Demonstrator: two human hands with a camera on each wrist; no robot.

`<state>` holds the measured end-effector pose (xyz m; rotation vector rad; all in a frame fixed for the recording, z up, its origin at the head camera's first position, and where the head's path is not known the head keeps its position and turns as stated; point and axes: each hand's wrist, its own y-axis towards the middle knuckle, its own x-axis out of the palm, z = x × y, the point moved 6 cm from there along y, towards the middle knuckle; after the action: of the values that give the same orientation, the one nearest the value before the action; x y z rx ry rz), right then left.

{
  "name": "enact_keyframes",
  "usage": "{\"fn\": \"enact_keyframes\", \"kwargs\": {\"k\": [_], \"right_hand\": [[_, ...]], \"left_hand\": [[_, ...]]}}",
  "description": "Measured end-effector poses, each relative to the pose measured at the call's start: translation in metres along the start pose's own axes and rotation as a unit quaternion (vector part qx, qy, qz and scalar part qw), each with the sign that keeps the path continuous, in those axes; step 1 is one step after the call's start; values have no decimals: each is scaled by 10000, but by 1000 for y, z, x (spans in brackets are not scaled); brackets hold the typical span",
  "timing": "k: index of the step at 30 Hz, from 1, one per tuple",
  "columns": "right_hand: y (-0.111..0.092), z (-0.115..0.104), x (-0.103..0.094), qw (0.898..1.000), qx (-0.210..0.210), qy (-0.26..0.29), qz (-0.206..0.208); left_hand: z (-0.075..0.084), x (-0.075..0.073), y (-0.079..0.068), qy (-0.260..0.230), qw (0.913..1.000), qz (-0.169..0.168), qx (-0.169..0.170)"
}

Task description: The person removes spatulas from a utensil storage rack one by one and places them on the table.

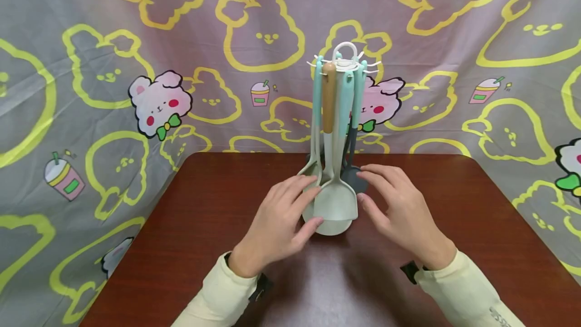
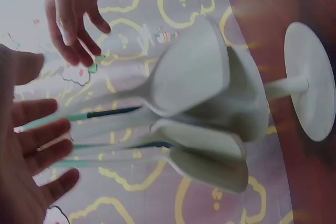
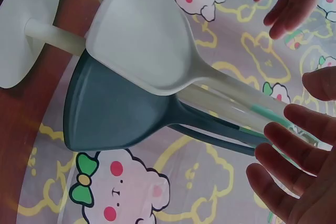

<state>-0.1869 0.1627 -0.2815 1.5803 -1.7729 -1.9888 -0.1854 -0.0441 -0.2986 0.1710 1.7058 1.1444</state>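
A white rotating rack (image 1: 346, 64) with a loop on top stands upright, hung with several kitchen utensils by mint-green handles and one wooden handle (image 1: 329, 97). A pale turner (image 1: 336, 201) faces forward, and a dark grey turner (image 3: 115, 108) hangs at the right. My left hand (image 1: 282, 216) is at the rack's left side, fingers spread and slightly bent; whether its fingertips touch a utensil I cannot tell. On the other side my right hand (image 1: 401, 211) is held with loose fingers beside the dark turner. Neither hand grips anything.
The rack's round white base (image 2: 310, 82) rests on a dark red-brown table (image 1: 218, 206). Behind and beside the table hangs a grey-pink cloth (image 1: 190, 130) printed with yellow outlines and cartoon animals.
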Motion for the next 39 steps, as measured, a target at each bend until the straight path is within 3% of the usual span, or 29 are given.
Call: {"fn": "enact_keyframes", "kwargs": {"k": [7,15,19,31,39], "right_hand": [[1,1,2,10000,65,4,-12],[4,-1,3,9978,-188,463,437],[5,-1,3,9941,-333,729,728],[5,-1,8,9968,-311,525,516],[1,0,9,9988,-120,403,237]], "left_hand": [[-26,-4,24,-662,9971,367,96],[-55,-16,48,-1276,9890,487,-576],[-62,-25,61,-1418,9851,683,-693],[-75,-45,116,-1483,9821,1124,-294],[-85,-59,146,-1609,9815,1014,-222]]}}
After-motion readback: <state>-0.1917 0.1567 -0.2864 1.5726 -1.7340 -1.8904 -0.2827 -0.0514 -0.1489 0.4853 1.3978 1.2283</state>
